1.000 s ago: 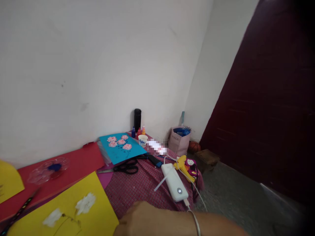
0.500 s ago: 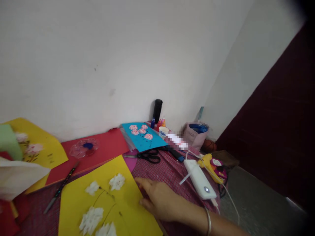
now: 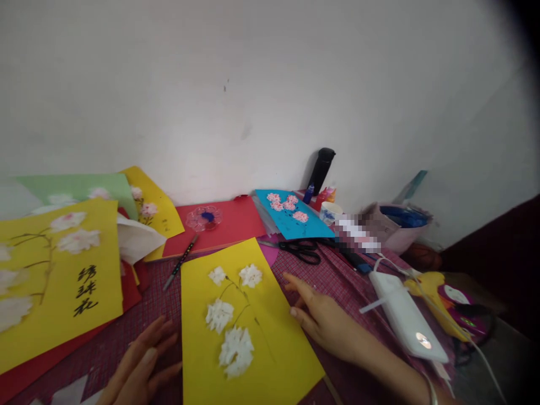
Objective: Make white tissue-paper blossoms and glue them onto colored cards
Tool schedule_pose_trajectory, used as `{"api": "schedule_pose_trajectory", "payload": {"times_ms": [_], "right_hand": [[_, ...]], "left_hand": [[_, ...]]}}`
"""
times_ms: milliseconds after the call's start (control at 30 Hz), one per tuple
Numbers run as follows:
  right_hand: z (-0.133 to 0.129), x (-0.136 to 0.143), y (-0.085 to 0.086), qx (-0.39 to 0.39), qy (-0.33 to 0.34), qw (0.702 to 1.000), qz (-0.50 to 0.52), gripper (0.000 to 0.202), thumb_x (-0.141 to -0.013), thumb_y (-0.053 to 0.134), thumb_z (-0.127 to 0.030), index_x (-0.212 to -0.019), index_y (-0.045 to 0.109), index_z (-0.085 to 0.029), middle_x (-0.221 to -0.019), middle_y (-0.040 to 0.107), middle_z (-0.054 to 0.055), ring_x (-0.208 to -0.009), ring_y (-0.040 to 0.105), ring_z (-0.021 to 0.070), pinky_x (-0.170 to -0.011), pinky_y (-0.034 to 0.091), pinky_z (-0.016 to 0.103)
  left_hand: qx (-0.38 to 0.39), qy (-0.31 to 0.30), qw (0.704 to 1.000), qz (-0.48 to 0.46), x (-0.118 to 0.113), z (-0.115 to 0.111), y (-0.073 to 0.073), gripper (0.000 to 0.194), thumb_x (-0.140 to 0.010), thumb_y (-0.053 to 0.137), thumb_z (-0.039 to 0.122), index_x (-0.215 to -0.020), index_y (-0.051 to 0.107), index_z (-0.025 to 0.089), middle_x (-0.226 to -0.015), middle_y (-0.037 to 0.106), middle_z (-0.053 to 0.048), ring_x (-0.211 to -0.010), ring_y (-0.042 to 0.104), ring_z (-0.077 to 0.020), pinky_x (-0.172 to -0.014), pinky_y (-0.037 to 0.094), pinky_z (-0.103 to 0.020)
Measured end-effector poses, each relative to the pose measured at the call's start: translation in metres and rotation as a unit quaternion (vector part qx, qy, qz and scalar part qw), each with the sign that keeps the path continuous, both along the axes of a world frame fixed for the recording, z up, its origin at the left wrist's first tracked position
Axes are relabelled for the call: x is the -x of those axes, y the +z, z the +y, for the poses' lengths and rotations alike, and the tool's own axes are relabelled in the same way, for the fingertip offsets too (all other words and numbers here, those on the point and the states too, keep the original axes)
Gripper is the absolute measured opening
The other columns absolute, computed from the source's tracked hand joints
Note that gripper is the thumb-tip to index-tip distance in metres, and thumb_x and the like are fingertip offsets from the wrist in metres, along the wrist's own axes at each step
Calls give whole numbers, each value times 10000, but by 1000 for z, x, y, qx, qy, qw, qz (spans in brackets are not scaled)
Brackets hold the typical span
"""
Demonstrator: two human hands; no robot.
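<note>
A yellow sheet of paper with raised white paper flowers and thin drawn stems lies between my hands. My right hand rests at its right edge, fingers stretched out, holding nothing; I cannot tell whether the fingertips touch the paper. Just off the left edge is my left hand, fingers apart and nothing in them. Beyond it, a black dotted pen lies on the cloth. Black-handled scissors lie past the sheet's far right corner.
Another yellow flower picture with black writing lies at left. A red sheet bears a clear flower-shaped dish with blue paint. Farther right are a blue flower picture, a black flask, a cup and a white power bank.
The view has swung left and down, so the scene sits farther right. My left hand has come into view at the bottom. My right hand stays by the sheet's right edge.
</note>
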State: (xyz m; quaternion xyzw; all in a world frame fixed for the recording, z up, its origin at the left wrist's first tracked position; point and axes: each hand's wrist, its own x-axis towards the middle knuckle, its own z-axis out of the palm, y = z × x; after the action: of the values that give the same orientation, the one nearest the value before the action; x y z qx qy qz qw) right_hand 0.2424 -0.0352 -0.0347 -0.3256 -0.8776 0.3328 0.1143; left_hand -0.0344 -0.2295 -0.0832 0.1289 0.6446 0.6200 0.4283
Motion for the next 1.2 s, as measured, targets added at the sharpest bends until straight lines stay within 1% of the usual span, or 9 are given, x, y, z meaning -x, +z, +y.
{"api": "schedule_pose_trajectory", "payload": {"times_ms": [133,300,467,567,767,900,1000,1100,1200], "right_hand": [[1,0,-2,1,9,1000,-6,600,-850,465,-188,-1413,263,-218,-1276,547,108,-999,609,203,-886,485,393],[3,0,-4,-25,22,999,-12,571,-827,474,-160,-1378,338,-226,-1315,514,94,-1157,522,220,-958,449,404],[-9,-19,4,-53,-2,996,-76,496,-830,468,-157,-1320,412,-208,-1273,531,102,-1116,540,231,-954,442,417],[-30,-40,6,-28,-11,994,-102,395,-827,458,-135,-1212,489,-218,-1141,603,79,-1002,595,203,-874,483,368],[-72,-70,-10,-40,-5,990,-137,485,-724,563,-134,-1194,488,-228,-1106,615,81,-964,609,231,-852,495,388],[-78,-76,-18,-92,12,984,-152,476,-730,502,-92,-1191,498,-207,-1083,623,96,-940,626,234,-836,513,385],[-76,-77,-19,-112,15,981,-155,515,-723,435,-44,-1211,494,-197,-1074,635,97,-878,651,216,-777,531,349],[-74,-76,-22,-137,5,982,-129,562,-696,405,-7,-1213,507,-205,-1032,662,89,-807,667,199,-716,528,305],[-72,-72,-25,-154,7,981,-114,601,-689,392,15,-1231,498,-224,-978,682,74,-762,670,181,-687,508,276]], "left_hand": [[24,-81,996,31,1,-5,5,497,-792,542,552,-1189,550,252,-1196,611,-57,-1021,594,-249,-714,547,-291],[105,-168,962,190,-4,-7,10,449,-762,557,549,-1069,659,238,-681,665,-4,-690,622,-191,-628,520,-268],[48,-225,907,352,-3,-6,4,321,-740,530,341,-1017,688,312,-969,723,9,-846,671,-204,-698,553,-268],[8,-230,830,507,-3,-7,2,352,-749,496,232,-1046,670,304,-1035,703,4,-928,655,-190,-778,539,-259],[66,-315,605,728,-32,-22,14,495,-761,444,58,-1197,574,253,-870,659,-40,-785,601,-209,-751,492,-348],[-69,-367,523,766,-57,-27,27,495,-650,411,-14,-999,642,250,-895,681,-44,-788,602,-216,-698,458,-319],[-91,-351,575,734,-56,-17,49,281,-746,430,50,-835,621,237,-774,651,-16,-680,578,-176,-637,441,-277],[-45,-207,696,686,-40,-4,77,152,-847,473,247,-721,551,213,-683,560,12,-614,538,-140,-571,406,-245],[-23,-109,753,648,-30,3,94,177,-838,506,336,-710,525,215,-647,511,41,-568,502,-117,-553,377,-232]]}}
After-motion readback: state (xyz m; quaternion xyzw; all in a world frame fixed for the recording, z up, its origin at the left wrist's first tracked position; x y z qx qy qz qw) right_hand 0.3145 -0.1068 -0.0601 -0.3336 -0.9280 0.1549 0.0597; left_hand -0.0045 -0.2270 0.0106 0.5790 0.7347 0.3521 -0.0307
